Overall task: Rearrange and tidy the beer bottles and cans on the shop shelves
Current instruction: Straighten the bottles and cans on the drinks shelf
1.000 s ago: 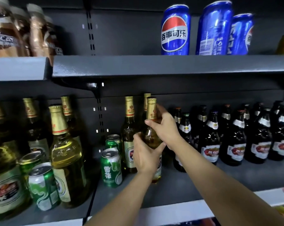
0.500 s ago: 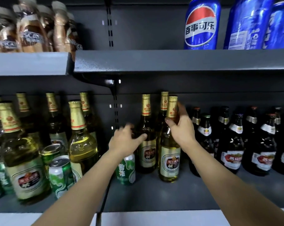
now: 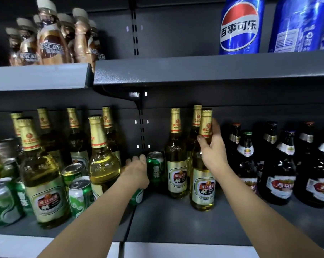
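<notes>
My right hand (image 3: pixel 213 151) grips the neck of a gold-foiled green beer bottle (image 3: pixel 203 185) that stands upright on the middle shelf (image 3: pixel 176 220). Two more bottles of the same kind (image 3: pixel 176 164) stand just behind and to its left. My left hand (image 3: pixel 136 172) is wrapped over the top of a green beer can (image 3: pixel 138 196), mostly hiding it. A second green can (image 3: pixel 155 169) stands right behind that hand, next to the bottles.
More gold-foiled bottles (image 3: pixel 44 183) and green cans (image 3: pixel 79 194) crowd the shelf's left section. Dark brown bottles (image 3: pixel 280 168) fill the right. Above, coffee bottles (image 3: pixel 51 41) stand at left and blue cola cans (image 3: pixel 239 27) at right. The upper shelf edge (image 3: pixel 194 71) overhangs the bottle tops.
My left hand let go of the bottle, moved left and down, and now holds the front green can. My right hand stays on the bottle neck.
</notes>
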Tool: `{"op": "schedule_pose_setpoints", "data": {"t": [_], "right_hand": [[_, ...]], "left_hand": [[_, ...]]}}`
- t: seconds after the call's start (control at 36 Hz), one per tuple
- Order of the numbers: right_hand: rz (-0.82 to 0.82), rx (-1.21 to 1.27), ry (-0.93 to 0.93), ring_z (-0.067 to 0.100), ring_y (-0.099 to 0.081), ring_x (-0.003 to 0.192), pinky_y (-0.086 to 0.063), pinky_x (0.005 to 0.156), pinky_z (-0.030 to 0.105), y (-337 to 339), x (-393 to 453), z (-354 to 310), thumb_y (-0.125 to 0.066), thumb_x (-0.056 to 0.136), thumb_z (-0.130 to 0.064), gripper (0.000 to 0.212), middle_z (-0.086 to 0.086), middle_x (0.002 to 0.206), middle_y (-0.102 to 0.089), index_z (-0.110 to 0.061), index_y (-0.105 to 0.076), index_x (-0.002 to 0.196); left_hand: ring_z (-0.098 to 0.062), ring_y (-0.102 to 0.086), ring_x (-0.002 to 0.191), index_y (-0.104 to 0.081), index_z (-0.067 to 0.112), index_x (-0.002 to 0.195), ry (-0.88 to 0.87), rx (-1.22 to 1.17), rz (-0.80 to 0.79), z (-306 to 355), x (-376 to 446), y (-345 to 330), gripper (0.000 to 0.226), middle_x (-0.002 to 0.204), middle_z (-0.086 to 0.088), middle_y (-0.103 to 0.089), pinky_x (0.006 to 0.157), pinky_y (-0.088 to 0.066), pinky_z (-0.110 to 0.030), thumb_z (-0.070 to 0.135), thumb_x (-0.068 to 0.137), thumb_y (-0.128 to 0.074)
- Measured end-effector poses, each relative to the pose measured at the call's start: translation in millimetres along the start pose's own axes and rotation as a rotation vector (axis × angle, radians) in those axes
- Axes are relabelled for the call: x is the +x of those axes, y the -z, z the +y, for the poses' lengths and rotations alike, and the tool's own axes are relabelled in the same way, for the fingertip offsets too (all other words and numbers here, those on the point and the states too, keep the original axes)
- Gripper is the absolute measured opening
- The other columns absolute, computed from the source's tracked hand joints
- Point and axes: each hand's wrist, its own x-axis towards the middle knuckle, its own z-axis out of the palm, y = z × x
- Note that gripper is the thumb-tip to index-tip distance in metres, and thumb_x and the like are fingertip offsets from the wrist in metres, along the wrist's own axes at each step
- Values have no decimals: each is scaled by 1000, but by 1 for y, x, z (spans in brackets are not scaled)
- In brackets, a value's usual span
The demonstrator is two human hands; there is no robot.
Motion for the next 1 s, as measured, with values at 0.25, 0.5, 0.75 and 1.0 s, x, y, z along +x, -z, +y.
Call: {"op": "schedule_pose_setpoints", "data": {"t": [0.25, 0.5, 0.75, 1.0], "right_hand": [[8, 13, -2, 22, -55, 114, -43, 101, 50, -1, 0, 2, -55, 96, -19, 59, -3, 120, -59, -32, -28, 146], [-4, 31, 6, 21, -55, 113, -44, 99, 48, -1, 0, 6, -55, 96, -18, 61, -2, 120, -59, -31, -26, 148], [-7, 46, -1, 19, -55, 113, -44, 101, 47, -1, 1, 9, -55, 95, -19, 61, -4, 120, -59, -34, -27, 147], [-7, 51, 17, 18, -54, 115, -43, 102, 46, -1, 1, 11, -55, 96, -19, 62, -5, 122, -58, -33, -25, 148]], "left_hand": [[-31, -45, 122, -27, 6, 137, 74, 211, -139, 1, 19, 11, 85, 131, -11, -49, 94, -46, -39, 26, 74, -80], [-33, -47, 125, -30, 13, 144, -37, -177, -78, 20, 41, 30, 62, 143, -16, -41, 100, -46, -42, 12, 86, -52], [-29, -48, 123, -42, 17, 138, -145, -86, -11, 17, 68, 13, 53, 138, -11, -47, 95, -43, -34, 27, 90, -62], [-30, -51, 122, -52, 12, 131, -31, 45, -5, -12, 85, 8, 39, 137, -9, -50, 96, -48, -36, 17, 92, -52]]}}
